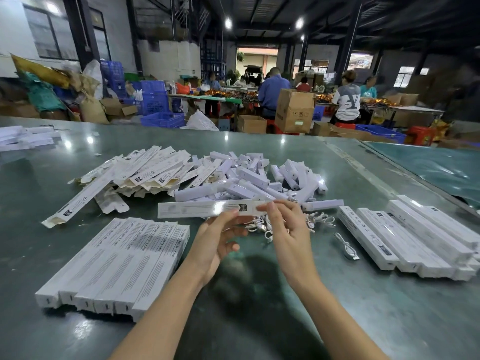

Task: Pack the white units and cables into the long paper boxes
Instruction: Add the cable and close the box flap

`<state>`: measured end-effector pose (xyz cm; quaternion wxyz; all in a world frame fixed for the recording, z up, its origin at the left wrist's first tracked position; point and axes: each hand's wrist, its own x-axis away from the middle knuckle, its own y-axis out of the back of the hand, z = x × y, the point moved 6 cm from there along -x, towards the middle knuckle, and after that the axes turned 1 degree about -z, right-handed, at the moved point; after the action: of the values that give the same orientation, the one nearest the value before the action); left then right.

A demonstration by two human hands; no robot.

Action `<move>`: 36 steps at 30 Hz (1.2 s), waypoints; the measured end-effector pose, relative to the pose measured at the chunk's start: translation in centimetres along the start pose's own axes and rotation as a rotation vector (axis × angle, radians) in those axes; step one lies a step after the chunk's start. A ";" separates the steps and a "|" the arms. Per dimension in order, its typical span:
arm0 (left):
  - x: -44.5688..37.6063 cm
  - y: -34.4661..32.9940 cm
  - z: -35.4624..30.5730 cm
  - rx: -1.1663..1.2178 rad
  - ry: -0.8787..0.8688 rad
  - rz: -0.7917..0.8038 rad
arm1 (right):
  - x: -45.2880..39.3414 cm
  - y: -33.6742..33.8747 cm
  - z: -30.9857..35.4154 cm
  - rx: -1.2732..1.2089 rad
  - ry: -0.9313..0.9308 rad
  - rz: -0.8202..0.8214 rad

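I see my left hand (220,237) pinching a long white paper box (207,208) from below, held level above the green glossy table (259,320). My right hand (288,224) grips its right end, maybe at the flap. Behind it lies the pile of white plastic units (254,178), with small white cables (314,220) beside.

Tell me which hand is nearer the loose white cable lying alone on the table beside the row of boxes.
Right. The right hand, at the held box's end, is just left of the loose cable. The left hand, holding that box, lies farther left, beyond the right hand.
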<state>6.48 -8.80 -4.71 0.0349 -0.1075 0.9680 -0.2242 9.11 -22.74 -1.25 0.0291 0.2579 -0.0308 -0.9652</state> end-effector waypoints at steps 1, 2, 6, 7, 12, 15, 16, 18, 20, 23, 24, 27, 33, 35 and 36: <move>0.0 0.0 0.0 -0.015 0.003 0.016 | 0.2 -0.3 0.0 0.005 0.003 0.038; 0.1 -0.1 0.1 -0.027 0.007 0.032 | 0.3 -0.6 -0.1 0.028 0.014 0.077; 0.1 -0.2 0.4 -0.042 0.020 0.090 | 0.8 -1.4 -0.1 0.218 0.076 0.187; 0.0 -0.2 0.4 -0.044 0.018 0.096 | 0.9 -1.4 0.0 0.241 0.103 0.194; 0.0 -0.2 0.5 -0.072 0.031 0.112 | 0.9 -1.5 0.7 0.464 0.341 0.243; 0.2 -0.7 0.6 -0.131 0.042 0.169 | 0.8 -1.4 0.7 0.556 0.420 0.274; 0.2 -0.8 0.6 -0.140 0.045 0.178 | 0.7 -1.3 0.7 0.565 0.424 0.269; 0.3 -0.9 0.4 -0.132 0.047 0.181 | 0.6 -1.0 0.8 0.583 0.440 0.251; 0.3 -0.9 0.1 -0.084 0.043 0.140 | 0.6 -1.0 0.9 0.608 0.472 0.230; 0.1 -0.3 -0.1 -0.037 0.002 0.031 | 0.9 -1.5 1.1 0.619 0.513 0.239; 0.0 -0.1 -0.1 -0.033 -0.015 0.005 | 1.1 -1.6 1.1 0.607 0.524 0.257; -0.3 0.5 -0.2 -0.019 -0.051 -0.085 | 0.9 -0.8 2.0 0.416 0.505 0.232; -0.7 1.6 -0.1 0.084 -0.026 -0.172 | -1.5 4.0 0.6 0.881 0.205 -0.259; -0.7 1.5 0.0 0.079 -0.018 -0.162 | -2.1 5.7 -2.2 1.233 -0.135 -0.193; -0.7 1.4 0.0 0.071 -0.016 -0.157 | -2.0 6.5 -3.3 1.331 -0.279 -0.145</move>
<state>6.89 -7.43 -5.33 0.0285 -0.1836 0.9477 -0.2594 12.75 -29.17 -2.65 -0.2048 0.0954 -0.6037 -0.7646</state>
